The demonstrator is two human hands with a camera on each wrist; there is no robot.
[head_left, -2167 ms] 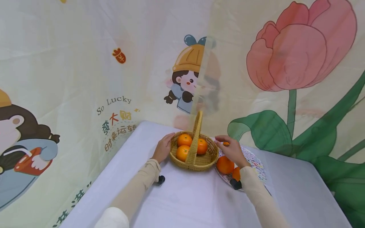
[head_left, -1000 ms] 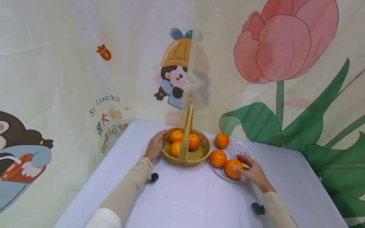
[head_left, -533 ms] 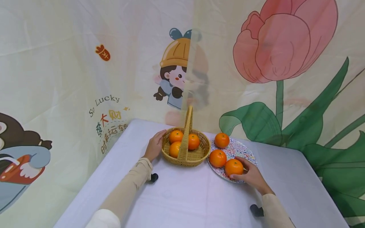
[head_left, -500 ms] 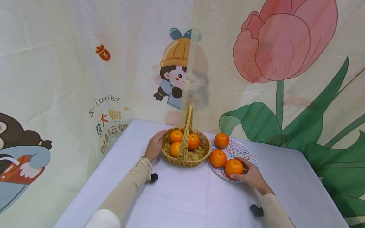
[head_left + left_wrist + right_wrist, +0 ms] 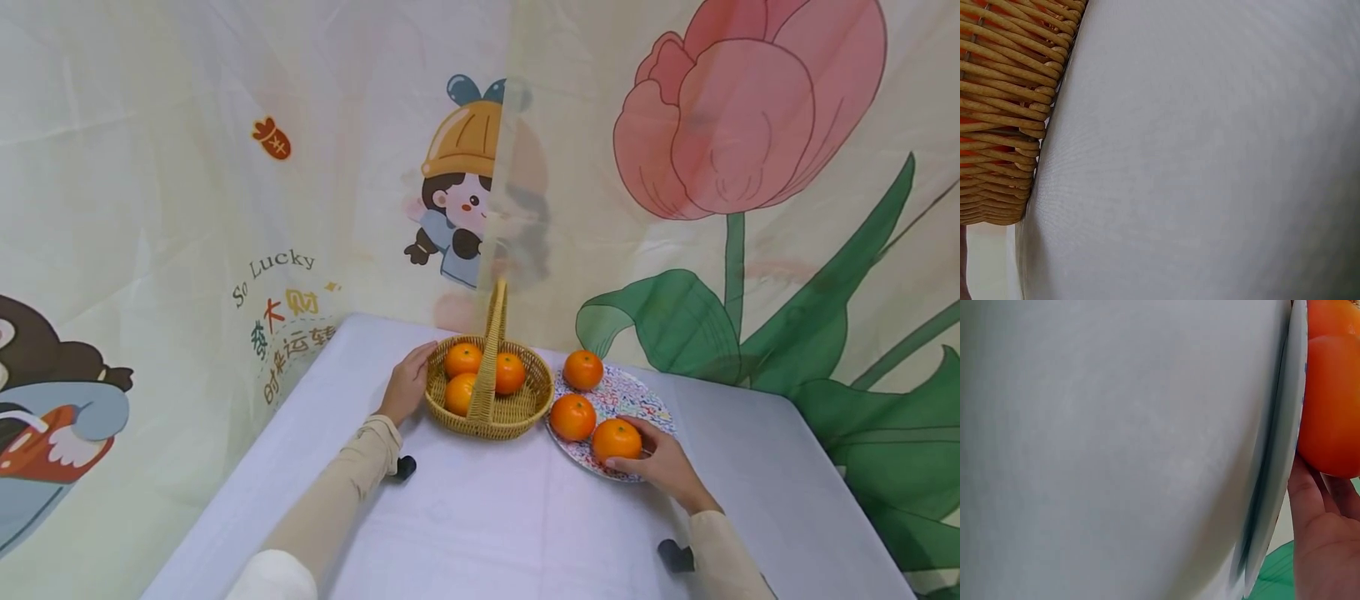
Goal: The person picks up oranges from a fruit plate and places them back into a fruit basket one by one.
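I note a white-covered table (image 5: 487,517), cream curtain (image 5: 330,192) behind. Right side: pink tulip (image 5: 742,125) print, green leaves (image 5: 675,317). Middle: yellow-hatted cartoon figure (image 5: 461,196), its right half veiled. Left: "So Lucky" lettering (image 5: 282,260), small red motif (image 5: 272,139) above.

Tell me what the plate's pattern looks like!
The plate is white with small red and blue marks; the head view shows it best.

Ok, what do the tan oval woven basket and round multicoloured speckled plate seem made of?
The basket: probably rattan or similar plastic, satin, judging by its interlaced strands. The plate: possibly ceramic or melamine, smooth, judging by its even, pale rim.
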